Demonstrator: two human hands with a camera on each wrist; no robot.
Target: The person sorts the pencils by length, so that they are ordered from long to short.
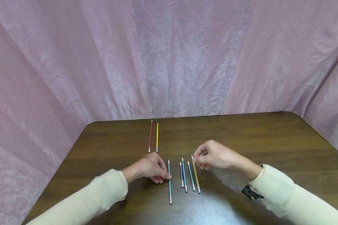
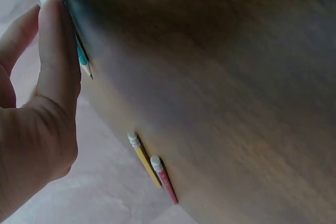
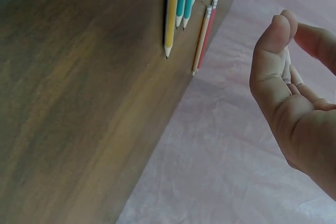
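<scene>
**Left hand (image 1: 153,168) on a teal pencil (image 1: 170,190), right hand (image 1: 214,155) pinching air**

From my end, the left thumb and finger look narrowed on the teal pencil, a pinch as far as I can judge, since the far fingertip is hidden. On the right, thumb and finger tips meet with nothing I can see between them.

The relation I'd steer by: the teal pencil lies at the left fingertips, long axis running 12 to 6 o'clock, point at 12, the left hand clearly nearer. The near yellow pencil (image 1: 196,176) is the right hand's neighbour, its eraser end towards 6.

Between them, at 3 o'clock from the left fingertips, are a navy pencil (image 1: 181,175) and two more teal ones. Further out, towards 11, a red pencil (image 1: 150,136) and a far yellow pencil (image 1: 157,137) lie on the table (image 1: 115,134).

My head view puts the right fingertips against the near yellow pencil's point; the right wrist view shows that point free, apart from them.
</scene>
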